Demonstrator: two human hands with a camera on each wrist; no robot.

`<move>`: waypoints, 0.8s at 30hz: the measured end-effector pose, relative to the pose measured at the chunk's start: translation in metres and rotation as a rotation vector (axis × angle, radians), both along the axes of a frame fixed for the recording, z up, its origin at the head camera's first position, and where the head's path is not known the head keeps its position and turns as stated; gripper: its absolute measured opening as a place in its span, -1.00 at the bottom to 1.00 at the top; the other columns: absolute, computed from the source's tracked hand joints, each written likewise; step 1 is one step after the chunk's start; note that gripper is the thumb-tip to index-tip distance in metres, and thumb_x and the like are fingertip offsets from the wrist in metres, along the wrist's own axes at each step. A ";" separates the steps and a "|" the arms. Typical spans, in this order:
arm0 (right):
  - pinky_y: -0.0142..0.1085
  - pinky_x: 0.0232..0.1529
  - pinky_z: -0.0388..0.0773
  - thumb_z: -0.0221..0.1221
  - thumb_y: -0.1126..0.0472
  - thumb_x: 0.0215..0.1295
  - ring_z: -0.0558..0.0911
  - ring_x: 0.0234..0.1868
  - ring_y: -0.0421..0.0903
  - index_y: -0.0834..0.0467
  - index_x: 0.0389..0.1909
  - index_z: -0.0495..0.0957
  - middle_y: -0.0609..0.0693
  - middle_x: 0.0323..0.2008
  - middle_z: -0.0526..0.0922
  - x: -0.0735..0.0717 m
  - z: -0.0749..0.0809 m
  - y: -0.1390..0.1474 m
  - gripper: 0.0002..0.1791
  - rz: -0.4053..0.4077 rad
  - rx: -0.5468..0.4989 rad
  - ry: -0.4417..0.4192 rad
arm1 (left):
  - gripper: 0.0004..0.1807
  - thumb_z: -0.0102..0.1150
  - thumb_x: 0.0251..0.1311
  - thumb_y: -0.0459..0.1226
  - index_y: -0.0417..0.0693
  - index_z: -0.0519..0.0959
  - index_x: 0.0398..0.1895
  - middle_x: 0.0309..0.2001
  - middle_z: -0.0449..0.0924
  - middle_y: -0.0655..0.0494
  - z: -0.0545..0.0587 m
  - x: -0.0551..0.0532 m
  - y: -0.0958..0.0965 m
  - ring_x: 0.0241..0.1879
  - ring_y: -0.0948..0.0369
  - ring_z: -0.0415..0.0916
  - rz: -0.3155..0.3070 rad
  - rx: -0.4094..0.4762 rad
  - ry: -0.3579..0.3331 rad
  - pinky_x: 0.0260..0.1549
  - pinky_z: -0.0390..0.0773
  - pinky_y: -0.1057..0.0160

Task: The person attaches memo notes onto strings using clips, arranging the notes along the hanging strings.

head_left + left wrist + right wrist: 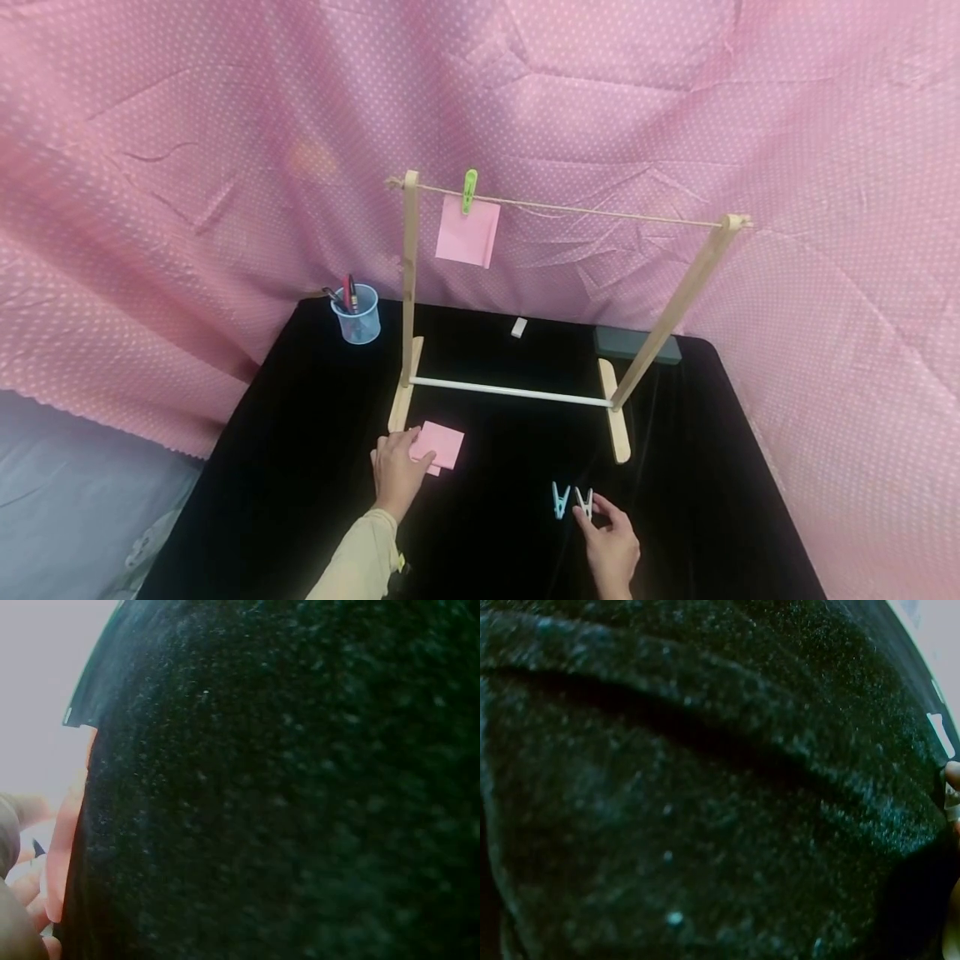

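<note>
In the head view my left hand point(397, 468) pinches a pink sticky note point(441, 444) between thumb and fingers. Another pink sheet peeks out beneath it. The left wrist view catches the pink paper point(66, 844) edge-on beside the fingers. At the lower right, my right hand point(611, 542) holds a white clothespin point(584, 503) by thumb and fingertips. Just left of that lies a blue clothespin point(560, 502) on the black cloth. A green clothespin point(469, 192) clips one pink note point(467, 235) to a string. Only fingertips of the right hand show in the right wrist view.
A wooden stand with two posts point(409, 283) carries the string point(600, 212) and has a white crossbar point(510, 391) low down. Behind it lie a small white block point(519, 327) and a dark grey box point(637, 344). A mesh cup point(360, 321) with pens stands back left.
</note>
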State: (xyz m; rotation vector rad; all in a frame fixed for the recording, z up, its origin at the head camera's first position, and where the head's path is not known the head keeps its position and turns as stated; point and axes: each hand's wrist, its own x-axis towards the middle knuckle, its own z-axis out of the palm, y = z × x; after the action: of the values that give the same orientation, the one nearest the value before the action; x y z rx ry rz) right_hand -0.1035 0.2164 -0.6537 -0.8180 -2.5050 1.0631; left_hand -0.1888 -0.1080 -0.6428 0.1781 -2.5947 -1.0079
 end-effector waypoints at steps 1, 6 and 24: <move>-0.21 -0.24 0.26 0.53 0.03 0.02 0.42 -0.49 -0.27 0.06 -0.08 0.74 0.00 -0.23 0.77 -0.001 -0.001 0.000 -0.58 -0.005 -0.001 -0.001 | -0.45 0.61 -0.12 -0.25 -0.15 0.70 0.03 -0.14 0.69 -0.12 0.001 -0.001 0.000 -0.20 -0.02 0.41 -0.002 -0.006 -0.008 -0.23 0.26 0.07; -0.16 -0.20 0.27 0.53 0.00 0.01 0.47 -0.44 -0.21 0.07 -0.09 0.75 0.03 -0.24 0.78 -0.005 -0.002 -0.002 -0.57 -0.034 -0.009 0.002 | -0.46 0.58 -0.07 -0.23 -0.14 0.67 0.05 -0.22 0.65 -0.07 0.003 -0.008 0.002 -0.19 -0.01 0.39 -0.012 -0.019 -0.081 -0.21 0.24 0.07; 0.05 -0.09 0.37 0.51 -0.05 0.02 0.63 0.04 0.15 0.02 -0.06 0.75 0.04 -0.14 0.79 -0.010 0.006 -0.012 -0.56 -0.133 -0.093 -0.015 | -0.45 0.60 -0.10 -0.23 -0.16 0.67 0.03 -0.18 0.63 -0.14 0.003 -0.010 0.013 -0.14 -0.06 0.41 0.000 -0.058 -0.060 -0.19 0.24 0.04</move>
State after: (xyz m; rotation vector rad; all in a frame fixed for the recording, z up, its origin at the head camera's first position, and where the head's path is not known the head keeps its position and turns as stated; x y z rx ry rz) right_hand -0.1136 0.2042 -0.6478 -1.0070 -2.3909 1.1388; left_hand -0.1985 -0.0953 -0.6401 0.1971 -2.6746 -0.9404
